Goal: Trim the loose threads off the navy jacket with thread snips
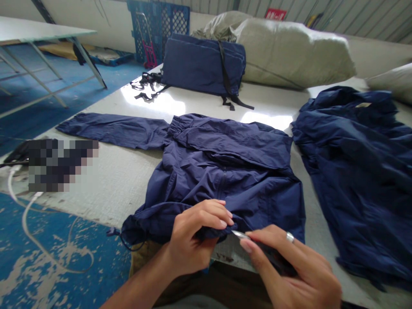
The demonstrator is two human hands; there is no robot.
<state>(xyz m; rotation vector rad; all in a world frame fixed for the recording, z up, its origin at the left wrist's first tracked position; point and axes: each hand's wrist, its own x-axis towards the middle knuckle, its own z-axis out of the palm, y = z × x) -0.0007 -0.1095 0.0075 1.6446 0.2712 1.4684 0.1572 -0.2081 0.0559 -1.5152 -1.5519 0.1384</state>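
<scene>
A navy jacket (257, 193) lies spread on the white table, with one sleeve (119, 128) stretched out to the left and another folded across its upper part. My left hand (196, 236) is closed on the jacket's bottom hem at the near table edge, bunching the cloth under the fingers. In my right hand (289, 262), thread snips (240, 234) with a pointed silver tip and a dark body are gripped. That tip touches or nearly touches the hem beside my left fingertips. A dark drawcord (128, 245) hangs from the hem's left corner.
More navy garments (363, 171) are heaped on the right. Behind the jacket stands a folded navy stack (202, 64) with black straps. Large pale sacks (296, 51) fill the back. At left are a blurred-out dark item (61, 165) and white cables (24, 223).
</scene>
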